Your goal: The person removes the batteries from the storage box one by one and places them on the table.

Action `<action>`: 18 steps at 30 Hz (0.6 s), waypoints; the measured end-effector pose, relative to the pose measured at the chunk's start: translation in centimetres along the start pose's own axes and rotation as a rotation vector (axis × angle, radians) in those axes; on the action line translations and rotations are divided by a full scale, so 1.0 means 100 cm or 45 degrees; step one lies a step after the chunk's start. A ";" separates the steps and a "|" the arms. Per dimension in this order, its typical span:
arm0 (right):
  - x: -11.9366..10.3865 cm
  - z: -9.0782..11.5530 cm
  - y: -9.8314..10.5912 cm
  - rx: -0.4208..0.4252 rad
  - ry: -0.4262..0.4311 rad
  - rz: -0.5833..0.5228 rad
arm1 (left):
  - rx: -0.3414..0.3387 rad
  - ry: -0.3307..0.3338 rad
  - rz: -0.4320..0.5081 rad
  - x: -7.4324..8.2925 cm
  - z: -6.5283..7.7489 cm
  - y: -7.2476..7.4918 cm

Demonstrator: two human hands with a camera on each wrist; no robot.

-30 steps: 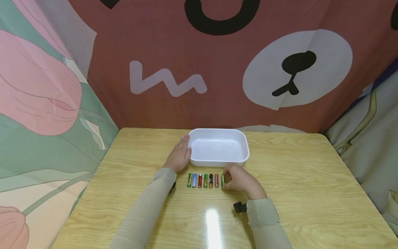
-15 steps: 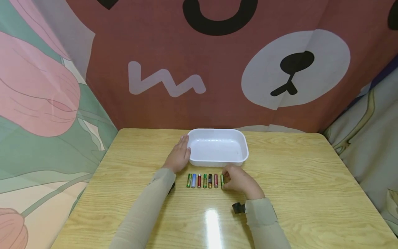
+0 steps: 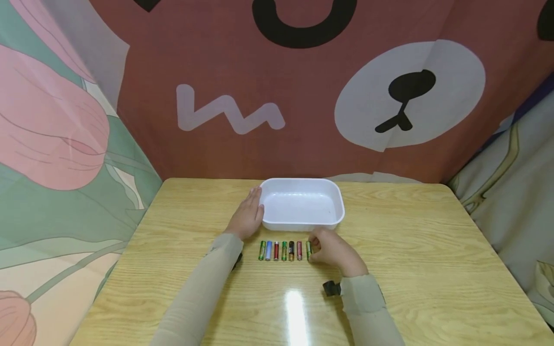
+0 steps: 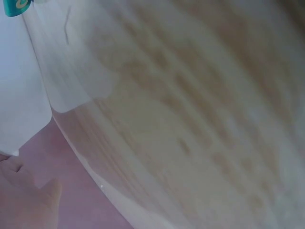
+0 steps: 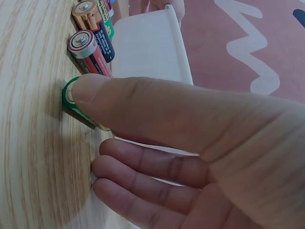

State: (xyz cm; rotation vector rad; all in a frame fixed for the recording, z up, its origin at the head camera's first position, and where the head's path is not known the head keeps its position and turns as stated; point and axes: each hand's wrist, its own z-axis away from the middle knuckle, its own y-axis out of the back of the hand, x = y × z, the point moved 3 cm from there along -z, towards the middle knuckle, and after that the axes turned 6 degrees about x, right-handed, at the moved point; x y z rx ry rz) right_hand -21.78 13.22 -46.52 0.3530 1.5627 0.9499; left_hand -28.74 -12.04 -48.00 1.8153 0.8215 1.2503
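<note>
My right hand (image 3: 335, 251) pinches a green battery (image 3: 308, 248) at the right end of a row lying on the table. In the right wrist view the thumb presses on that battery's end; the index fingertip is hidden, and the other fingers curl beside it. Left of it lie a pink battery (image 3: 299, 251), a black and copper battery (image 3: 292, 251) and several others, side by side and apart. My left hand (image 3: 245, 216) rests with straight fingers against the left wall of a white plastic bin (image 3: 303, 204), which stands behind the row with nothing inside.
The wooden table (image 3: 411, 240) ends at the back against a brown cloth with a bear print (image 3: 303, 154). A bright light reflection (image 3: 296, 317) lies on the table in front of the row.
Both hands, the batteries and the bin keep their places relative to one another. The whole head view has shifted slightly, with everything a little further left.
</note>
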 end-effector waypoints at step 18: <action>-0.008 0.005 0.006 0.014 0.015 0.053 | 0.004 0.001 -0.005 -0.003 0.000 -0.002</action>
